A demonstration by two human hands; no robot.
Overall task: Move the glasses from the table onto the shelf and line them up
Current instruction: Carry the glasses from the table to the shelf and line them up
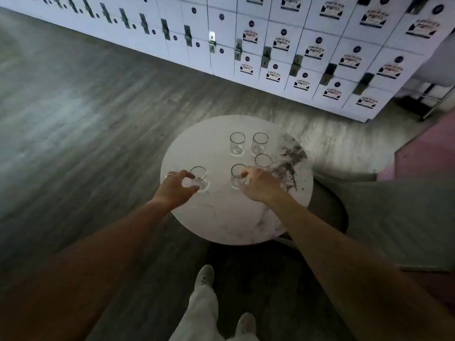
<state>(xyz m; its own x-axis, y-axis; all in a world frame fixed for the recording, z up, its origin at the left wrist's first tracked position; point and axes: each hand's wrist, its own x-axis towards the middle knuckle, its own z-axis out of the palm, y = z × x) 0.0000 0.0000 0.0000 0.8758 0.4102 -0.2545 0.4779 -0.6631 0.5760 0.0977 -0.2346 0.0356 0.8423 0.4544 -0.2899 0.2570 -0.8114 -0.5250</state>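
Five clear glasses stand upright on the round marble worktop (221,217). The left hand (176,187) curls round the glass near the left edge (199,177), thumb and fingers closing on its lower wall. The right hand (261,184) curls round the glass near the middle (237,174) in the same way, though whether either grip is firm yet cannot be told. Two more glasses stand side by side toward the far edge, the left one (237,143) and the right one (260,143), and a fifth glass (263,160) stands just beyond the right hand's fingers.

These are short, thin-walled tumblers: probably light, stiff, smooth and slippery, and brittle if knocked against the stone or each other. A hold around the wall at mid-height, thumb opposite the fingers, looks safest. The fifth glass stands close enough to the right hand that it could be clipped on lifting.

The shelf is not in view. A wall of lockers (307,52) stands beyond the worktop. The glass walls are hard to make out against the pale stone, and the right hand hides the near side of its glass.
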